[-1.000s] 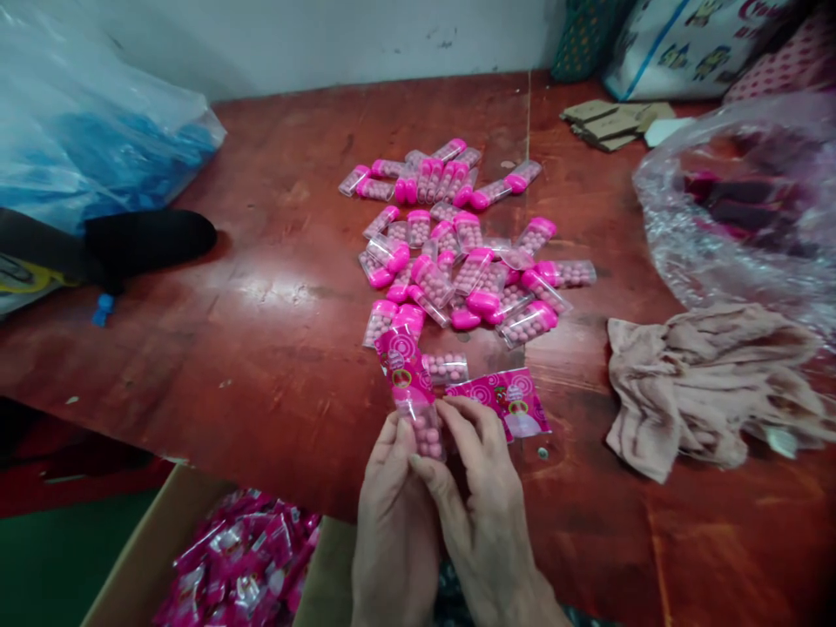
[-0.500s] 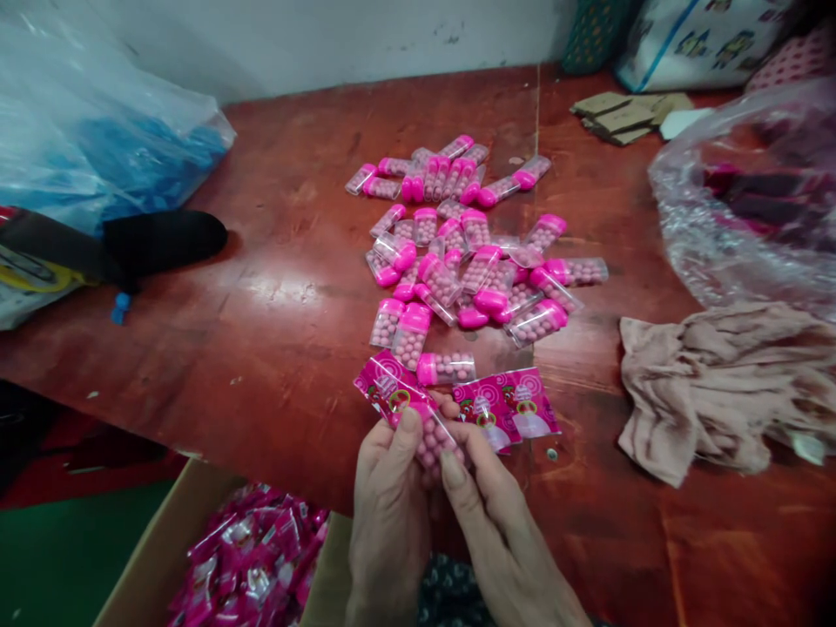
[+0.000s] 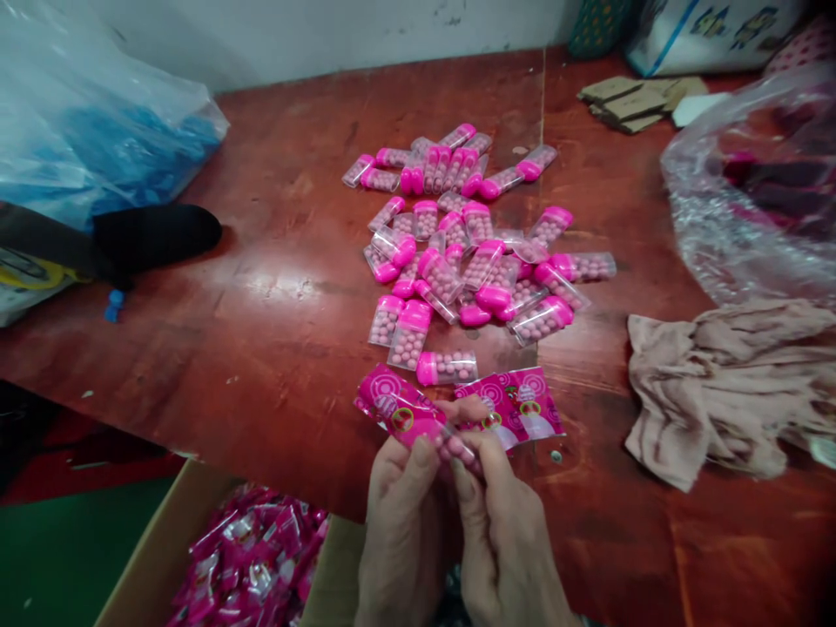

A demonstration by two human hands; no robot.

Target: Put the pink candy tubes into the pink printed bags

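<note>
My left hand pinches a bright pink printed wrapper between thumb and fingers. Partly inside that wrapper is a clear candy container of pink balls, its lower end sticking out toward the right. Thumb and fingers of my right hand close on this bare end. Just beyond my right fingers lie more flat pink wrappers on the table. Ahead of both hands, several candy containers with pink caps are heaped loosely, one lying on its side nearest the wrappers.
A cardboard box of pink wrapped packets stands below the table edge at left. A beige cloth and a clear plastic bag lie right. A bag with blue contents and a black object are left.
The wrapper now covers more of the candy container, hiding its cap, and the container has tilted in my fingers. Both hands have shifted slightly right.
</note>
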